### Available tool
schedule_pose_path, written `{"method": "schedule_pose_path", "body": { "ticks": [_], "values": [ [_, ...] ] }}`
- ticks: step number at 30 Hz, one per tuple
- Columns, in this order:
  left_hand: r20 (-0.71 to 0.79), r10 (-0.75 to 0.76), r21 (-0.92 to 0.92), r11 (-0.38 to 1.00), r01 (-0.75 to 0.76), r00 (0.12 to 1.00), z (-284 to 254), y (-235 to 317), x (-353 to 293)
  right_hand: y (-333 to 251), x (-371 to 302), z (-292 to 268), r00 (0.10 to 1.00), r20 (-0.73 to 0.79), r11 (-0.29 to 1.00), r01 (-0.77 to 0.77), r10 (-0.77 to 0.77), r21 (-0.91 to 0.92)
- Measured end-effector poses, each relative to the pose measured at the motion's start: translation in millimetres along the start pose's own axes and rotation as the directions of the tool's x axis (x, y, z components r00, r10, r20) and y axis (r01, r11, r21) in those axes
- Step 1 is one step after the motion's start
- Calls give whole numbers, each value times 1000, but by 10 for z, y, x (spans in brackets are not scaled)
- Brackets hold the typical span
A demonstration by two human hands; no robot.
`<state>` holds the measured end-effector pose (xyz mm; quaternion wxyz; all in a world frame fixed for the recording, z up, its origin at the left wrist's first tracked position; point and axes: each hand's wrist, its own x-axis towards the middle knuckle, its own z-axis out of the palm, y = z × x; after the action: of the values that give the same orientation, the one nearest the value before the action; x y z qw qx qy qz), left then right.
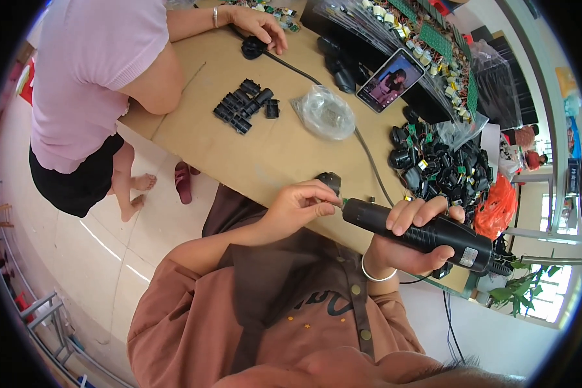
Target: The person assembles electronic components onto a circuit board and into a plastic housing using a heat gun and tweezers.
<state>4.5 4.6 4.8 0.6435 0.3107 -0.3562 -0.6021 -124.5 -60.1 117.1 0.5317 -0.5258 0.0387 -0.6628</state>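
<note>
My right hand [415, 236] is wrapped round a thick black electric screwdriver [372, 216], which lies almost level and points left. At its front end my left hand [299, 208] has thumb and forefinger pinched together; what sits between the fingertips is too small to make out. A bit of green shows at the tool's tip. Just beyond the left fingers is a dark plastic part [330, 181], partly hidden by them. A tiny dark piece [371, 200] lies on the table behind the screwdriver.
Several black plastic pieces [242, 107] lie mid-table, beside a clear plastic-wrapped ring [326, 113]. A cable [372, 158] crosses the tabletop. At right are a phone [391, 79], a heap of black parts [433, 161] and an orange bag [498, 207]. A co-worker's hand [258, 26] rests far left.
</note>
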Motion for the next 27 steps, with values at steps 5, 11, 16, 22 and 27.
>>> {"method": "schedule_pose_path", "body": {
  "ticks": [5, 11, 16, 22, 27],
  "values": [
    [-42, 29, 313, 950, -15, 999, -31, 65, 2, 39, -15, -47, 1000, 28, 1000, -9, 9, -17],
    [54, 248, 928, 346, -140, 967, -60, 118, 117, 228, -95, -96, 996, 7, 989, -91, 93, -116],
    [69, 242, 955, 265, -135, 968, -119, -18, 190, 322, -137, -149, 985, 11, 975, -171, 174, -142],
    [69, 226, 956, 263, -129, 972, -146, -16, 218, 378, -162, -187, 969, -13, 965, -246, 246, -92],
    [56, 214, 955, 273, -115, 975, -145, -7, 222, 382, -145, -182, 973, 0, 960, -230, 233, -158]
  ]
}}
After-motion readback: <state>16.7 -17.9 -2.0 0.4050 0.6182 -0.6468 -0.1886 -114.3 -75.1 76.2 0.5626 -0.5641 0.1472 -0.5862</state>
